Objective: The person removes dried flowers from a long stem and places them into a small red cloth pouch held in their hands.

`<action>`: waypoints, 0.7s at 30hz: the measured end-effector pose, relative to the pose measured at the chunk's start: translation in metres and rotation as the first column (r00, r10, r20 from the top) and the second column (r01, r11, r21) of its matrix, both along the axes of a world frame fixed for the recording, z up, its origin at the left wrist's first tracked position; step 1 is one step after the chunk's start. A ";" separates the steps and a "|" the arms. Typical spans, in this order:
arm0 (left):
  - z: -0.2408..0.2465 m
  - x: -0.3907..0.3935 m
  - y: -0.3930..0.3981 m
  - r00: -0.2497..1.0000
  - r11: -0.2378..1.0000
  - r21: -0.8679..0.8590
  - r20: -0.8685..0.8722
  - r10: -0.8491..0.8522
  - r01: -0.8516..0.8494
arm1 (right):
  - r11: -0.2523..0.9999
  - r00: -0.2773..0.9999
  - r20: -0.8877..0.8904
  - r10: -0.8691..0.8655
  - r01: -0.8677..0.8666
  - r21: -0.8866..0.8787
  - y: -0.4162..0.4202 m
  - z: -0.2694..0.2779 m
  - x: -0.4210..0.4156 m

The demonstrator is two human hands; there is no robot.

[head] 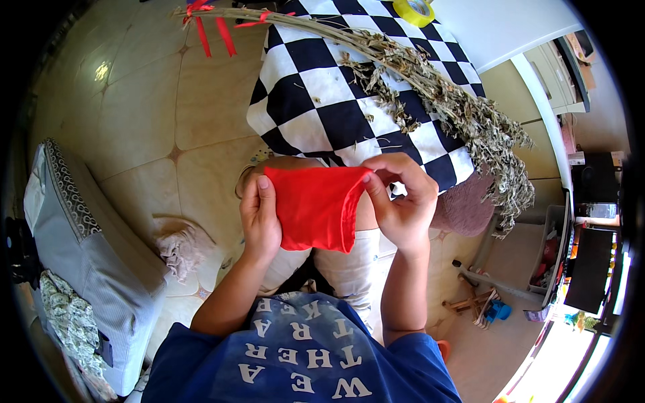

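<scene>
A small red cloth pouch (317,209) is held sideways above my knees, its hemmed edge facing right. My left hand (261,216) grips its left end, the thumb lying on the front. At the upper right corner, my right hand (403,196) pinches the hem between thumb and fingers. Beyond the pouch, a black-and-white checkered cloth (307,106) covers a low surface. Across it lies a bundle of dried leafy stalks (453,103), its stem end tied with red ribbon (225,36). Crumbled leaf bits are scattered on the cloth.
A roll of yellow tape (414,11) rests at the cloth's far edge. A grey padded seat (111,282) stands at the left, near a crumpled cloth (181,247) on the tiled floor. To the right are a brown cushioned stool (463,209), a wooden folding stool (471,301) and a grey bin (552,247).
</scene>
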State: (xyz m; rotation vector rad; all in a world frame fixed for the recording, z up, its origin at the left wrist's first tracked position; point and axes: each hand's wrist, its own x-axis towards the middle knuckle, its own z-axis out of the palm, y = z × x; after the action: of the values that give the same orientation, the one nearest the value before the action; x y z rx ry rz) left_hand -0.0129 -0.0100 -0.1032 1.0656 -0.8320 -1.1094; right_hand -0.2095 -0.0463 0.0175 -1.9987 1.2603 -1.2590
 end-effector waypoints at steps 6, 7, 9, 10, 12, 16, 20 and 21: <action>-0.013 -0.002 0.000 0.985 0.986 -0.006 0.036 0.170 -0.169 | 0.971 0.947 0.311 0.086 -0.149 0.186 0.016 -0.031 0.007; -0.014 -0.001 0.000 0.986 0.986 -0.010 0.020 0.164 -0.164 | 0.951 0.917 0.354 0.181 -0.255 0.174 0.018 -0.037 0.007; -0.012 0.001 0.000 0.989 0.988 -0.017 -0.009 0.150 -0.150 | 0.924 0.903 0.383 0.194 -0.300 0.239 0.027 -0.045 0.011; -0.012 0.001 0.001 0.985 0.985 -0.016 -0.031 0.169 -0.170 | 0.913 0.912 0.342 0.226 -0.321 0.252 0.028 -0.049 0.012; -0.009 -0.004 0.000 0.977 0.979 -0.015 -0.077 0.200 -0.201 | 0.900 0.884 0.436 0.165 -0.316 0.300 0.034 -0.053 0.022; 0.003 -0.004 0.002 0.979 0.981 -0.045 -0.086 0.182 -0.187 | 0.872 0.859 0.513 -0.015 -0.239 0.427 0.041 -0.059 0.031; -0.006 0.000 0.004 0.978 0.975 -0.081 0.010 0.208 -0.207 | 0.721 0.792 0.597 -0.127 -0.340 0.604 0.037 -0.048 0.035; -0.005 -0.001 0.004 0.976 0.973 -0.091 0.038 0.214 -0.210 | 0.666 0.761 0.625 -0.174 -0.376 0.644 0.036 -0.046 0.036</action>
State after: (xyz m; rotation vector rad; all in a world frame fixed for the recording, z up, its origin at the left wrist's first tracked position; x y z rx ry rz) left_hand -0.0138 -0.0060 -0.1084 1.0844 -0.7769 -0.8636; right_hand -0.1735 -0.0105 -0.0284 -0.8874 1.0168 -0.9820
